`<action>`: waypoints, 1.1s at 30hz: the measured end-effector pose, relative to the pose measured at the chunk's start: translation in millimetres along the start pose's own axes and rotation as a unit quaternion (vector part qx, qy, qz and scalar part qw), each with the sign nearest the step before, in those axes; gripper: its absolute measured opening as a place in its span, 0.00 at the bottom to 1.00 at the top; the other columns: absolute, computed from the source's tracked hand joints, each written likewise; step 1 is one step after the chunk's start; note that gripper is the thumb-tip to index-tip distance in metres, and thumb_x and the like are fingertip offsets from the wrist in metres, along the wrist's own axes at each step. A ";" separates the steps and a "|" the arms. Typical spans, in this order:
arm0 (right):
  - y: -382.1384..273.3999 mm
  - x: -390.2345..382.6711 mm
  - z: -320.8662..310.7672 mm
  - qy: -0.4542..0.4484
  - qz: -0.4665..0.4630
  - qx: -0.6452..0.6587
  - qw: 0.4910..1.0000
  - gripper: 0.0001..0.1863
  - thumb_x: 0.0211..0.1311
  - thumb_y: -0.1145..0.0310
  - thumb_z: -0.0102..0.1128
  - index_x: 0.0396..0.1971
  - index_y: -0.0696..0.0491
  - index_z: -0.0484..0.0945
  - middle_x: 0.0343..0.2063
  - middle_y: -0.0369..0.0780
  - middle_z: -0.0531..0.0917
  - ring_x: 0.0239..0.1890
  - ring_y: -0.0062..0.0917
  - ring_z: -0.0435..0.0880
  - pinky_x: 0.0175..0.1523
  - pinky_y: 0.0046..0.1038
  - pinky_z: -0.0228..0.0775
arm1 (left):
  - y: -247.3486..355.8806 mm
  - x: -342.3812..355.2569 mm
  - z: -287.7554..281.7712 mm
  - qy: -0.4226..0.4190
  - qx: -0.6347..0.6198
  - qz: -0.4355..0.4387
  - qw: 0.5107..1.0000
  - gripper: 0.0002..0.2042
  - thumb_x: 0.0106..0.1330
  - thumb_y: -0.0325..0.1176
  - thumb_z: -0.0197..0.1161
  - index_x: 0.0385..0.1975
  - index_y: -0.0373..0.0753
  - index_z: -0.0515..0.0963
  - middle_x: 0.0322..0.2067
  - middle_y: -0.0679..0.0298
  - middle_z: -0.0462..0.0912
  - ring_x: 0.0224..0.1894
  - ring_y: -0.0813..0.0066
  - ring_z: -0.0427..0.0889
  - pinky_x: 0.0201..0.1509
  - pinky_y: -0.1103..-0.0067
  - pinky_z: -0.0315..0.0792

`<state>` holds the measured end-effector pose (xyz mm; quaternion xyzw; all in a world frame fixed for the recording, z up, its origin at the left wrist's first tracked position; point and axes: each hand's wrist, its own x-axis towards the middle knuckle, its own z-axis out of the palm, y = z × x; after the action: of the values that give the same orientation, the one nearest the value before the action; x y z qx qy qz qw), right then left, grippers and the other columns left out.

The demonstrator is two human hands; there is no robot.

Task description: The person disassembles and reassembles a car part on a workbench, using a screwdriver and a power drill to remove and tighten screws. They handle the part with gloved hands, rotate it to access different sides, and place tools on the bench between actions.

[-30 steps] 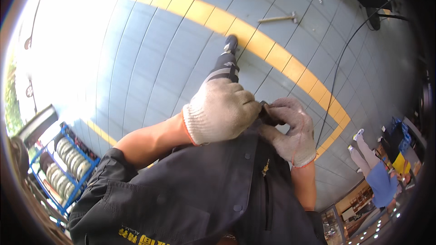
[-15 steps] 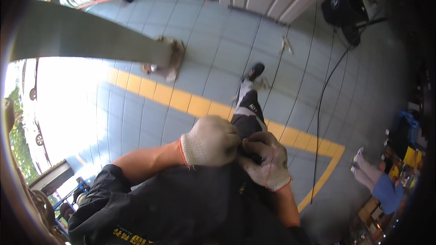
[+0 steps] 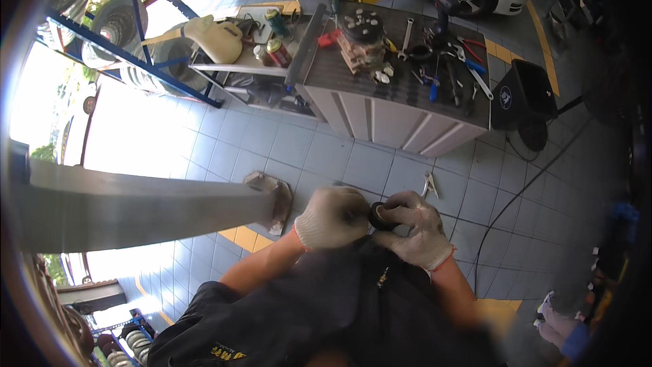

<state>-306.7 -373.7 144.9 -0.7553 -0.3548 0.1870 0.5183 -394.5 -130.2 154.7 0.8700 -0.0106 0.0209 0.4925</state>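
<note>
We hold a small black round part (image 3: 377, 216) close to our chest, between our two gloved hands: the right hand (image 3: 414, 225) has its fingers curled around it, the left hand (image 3: 333, 217) closed against its left side. Half a second ago our hands were pressed together the same way, but our view has lifted from the yellow floor line to the workbench (image 3: 401, 95) with tools

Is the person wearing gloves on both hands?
Yes, the left hand and the right hand both wear light knitted gloves, meeting around a small dark part.
</note>
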 end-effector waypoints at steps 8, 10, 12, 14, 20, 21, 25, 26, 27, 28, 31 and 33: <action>49.6 147.5 -37.9 0.029 0.090 -0.012 0.995 0.28 0.53 0.64 0.94 0.55 0.56 0.98 0.60 0.45 0.91 0.61 0.34 0.94 0.60 0.35 0.92 | -70.1 186.5 -76.0 -0.137 -0.141 -0.089 0.977 0.10 0.62 0.29 0.76 0.40 0.30 0.94 0.33 0.52 0.95 0.35 0.67 0.94 0.43 0.67 0.88; 52.2 177.5 -47.6 0.046 0.124 0.029 0.991 0.28 0.52 0.65 0.93 0.54 0.57 0.98 0.62 0.45 0.91 0.64 0.35 0.93 0.61 0.36 0.92 | -73.5 232.9 -97.0 -0.187 -0.155 -0.082 0.967 0.10 0.62 0.28 0.75 0.39 0.28 0.94 0.32 0.54 0.96 0.34 0.73 0.92 0.41 0.70 0.86; 58.4 204.3 -59.7 0.075 0.097 0.100 0.987 0.27 0.51 0.66 0.92 0.53 0.58 0.98 0.64 0.45 0.90 0.65 0.37 0.92 0.64 0.38 0.90 | -77.8 272.5 -111.2 -0.234 -0.129 -0.056 0.962 0.10 0.62 0.28 0.74 0.39 0.28 0.94 0.32 0.54 0.96 0.34 0.73 0.92 0.40 0.72 0.85; 62.3 207.2 -55.7 0.087 0.141 0.185 0.969 0.27 0.50 0.67 0.90 0.52 0.58 0.98 0.65 0.46 0.90 0.67 0.40 0.92 0.66 0.40 0.89 | -90.2 299.3 -112.7 -0.262 -0.206 -0.115 0.936 0.11 0.62 0.28 0.73 0.39 0.28 0.94 0.31 0.54 0.95 0.34 0.74 0.91 0.40 0.72 0.84; 104.7 234.4 -78.5 0.131 0.152 0.309 0.930 0.21 0.41 0.69 0.79 0.40 0.58 0.92 0.65 0.51 0.88 0.57 0.37 0.91 0.64 0.41 0.85 | -94.4 351.3 -106.7 -0.318 -0.269 -0.179 0.891 0.10 0.63 0.29 0.71 0.37 0.29 0.93 0.30 0.62 0.93 0.35 0.79 0.89 0.39 0.75 0.82; 111.7 238.3 -88.4 0.117 0.139 0.324 0.928 0.20 0.42 0.70 0.78 0.40 0.59 0.92 0.65 0.50 0.89 0.56 0.36 0.91 0.63 0.40 0.85 | -94.0 358.1 -104.8 -0.317 -0.285 -0.181 0.886 0.10 0.63 0.29 0.71 0.36 0.29 0.93 0.29 0.63 0.92 0.35 0.79 0.89 0.39 0.75 0.82; 130.7 248.2 -124.2 0.069 0.124 0.418 0.897 0.20 0.44 0.74 0.75 0.42 0.61 0.93 0.66 0.48 0.89 0.55 0.34 0.90 0.62 0.39 0.85 | -84.4 374.6 -99.3 -0.254 -0.330 -0.198 0.887 0.08 0.64 0.28 0.72 0.37 0.30 0.92 0.31 0.63 0.92 0.35 0.78 0.89 0.41 0.74 0.83; 132.9 253.0 -133.1 0.061 0.123 0.447 0.884 0.21 0.45 0.74 0.76 0.43 0.61 0.93 0.66 0.48 0.89 0.55 0.33 0.90 0.62 0.38 0.85 | -75.5 373.7 -98.8 -0.220 -0.273 -0.181 0.919 0.08 0.65 0.29 0.73 0.38 0.31 0.92 0.32 0.62 0.93 0.35 0.76 0.89 0.41 0.73 0.83; 134.7 258.9 -140.9 0.054 0.139 0.398 0.905 0.23 0.47 0.70 0.79 0.47 0.61 0.94 0.66 0.48 0.89 0.58 0.36 0.91 0.64 0.39 0.85 | -67.2 376.0 -97.8 -0.187 -0.204 -0.174 0.945 0.08 0.65 0.29 0.74 0.39 0.32 0.93 0.33 0.61 0.93 0.35 0.75 0.90 0.42 0.73 0.84; 135.9 263.1 -146.8 0.048 0.154 0.348 0.924 0.26 0.49 0.67 0.82 0.50 0.61 0.95 0.66 0.49 0.89 0.61 0.38 0.92 0.65 0.40 0.86 | -60.0 378.6 -95.1 -0.155 -0.157 -0.129 0.967 0.09 0.65 0.29 0.74 0.41 0.33 0.93 0.33 0.60 0.94 0.35 0.73 0.91 0.42 0.72 0.85; 138.3 266.4 -162.0 0.022 0.194 0.276 0.941 0.29 0.54 0.64 0.86 0.56 0.60 0.96 0.66 0.49 0.90 0.63 0.39 0.93 0.67 0.41 0.87 | -44.7 376.2 -81.2 -0.086 -0.008 -0.027 0.996 0.12 0.64 0.30 0.78 0.47 0.38 0.95 0.37 0.55 0.95 0.38 0.60 0.96 0.45 0.68 0.89; 141.7 269.9 -168.9 -0.005 0.201 0.235 0.951 0.29 0.56 0.65 0.86 0.59 0.59 0.96 0.67 0.48 0.89 0.64 0.38 0.92 0.67 0.40 0.87 | -44.0 378.2 -77.2 -0.115 0.044 0.004 0.992 0.14 0.62 0.28 0.78 0.49 0.37 0.95 0.40 0.54 0.97 0.42 0.57 0.98 0.48 0.66 0.91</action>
<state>34.7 -316.4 104.5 -0.6670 -0.1443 0.3696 0.6306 -17.0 -40.6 174.4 0.8873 -0.0694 -0.0768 0.4495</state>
